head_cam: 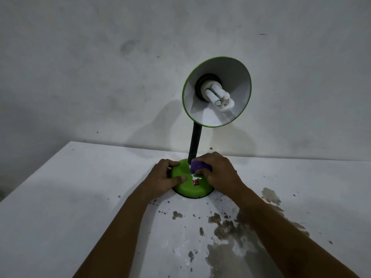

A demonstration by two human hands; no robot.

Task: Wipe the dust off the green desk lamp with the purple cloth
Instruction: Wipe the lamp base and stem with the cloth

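Observation:
The green desk lamp stands upright on the white table, its round green base (189, 188) near the middle and its shade (217, 91) tilted toward me with a white bulb inside. A black neck joins base and shade. My left hand (163, 178) grips the left side of the base, thumb across its top. My right hand (217, 173) holds the bunched purple cloth (198, 167) and presses it on the base's top, right at the foot of the neck. A small red switch (195, 182) shows on the base between my hands.
The white table (80, 197) has peeled, stained patches (226, 229) at the front right under my right forearm. A grey, marked wall (100, 67) rises directly behind the lamp. The table's left edge runs diagonally at the far left.

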